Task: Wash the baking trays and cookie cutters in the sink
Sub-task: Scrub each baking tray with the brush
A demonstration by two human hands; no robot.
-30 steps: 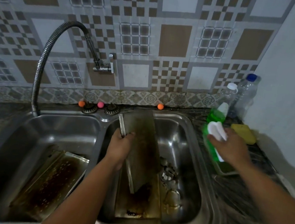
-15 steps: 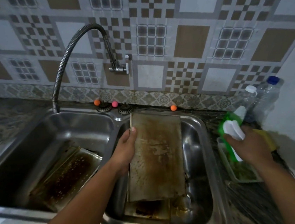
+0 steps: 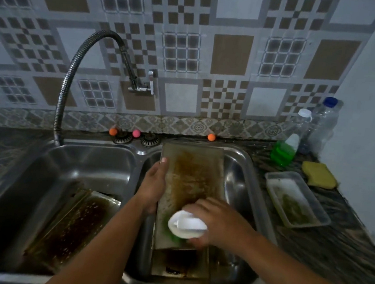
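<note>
A greasy brown-stained baking tray (image 3: 193,177) stands tilted in the right sink basin (image 3: 244,185), leaning toward the back rim. My left hand (image 3: 154,184) grips its left edge. My right hand (image 3: 216,222) holds a white-handled scrub brush (image 3: 185,226) with green bristles, pressed on the tray's lower part. A second dirty tray (image 3: 179,263) lies under it on the basin floor. Another burnt tray (image 3: 72,224) leans in the left basin (image 3: 90,165). No cookie cutters show.
A flexible metal faucet (image 3: 73,70) arches over the left basin. On the counter at right are a clear plastic container (image 3: 297,198), a yellow sponge (image 3: 318,177), a green soap bottle (image 3: 283,150) and two clear bottles (image 3: 324,124). The white wall stands close on the right.
My right hand brought the brush from the container on the counter down onto the tray. My left hand turned the tray from edge-on to face-up and holds it steady.
</note>
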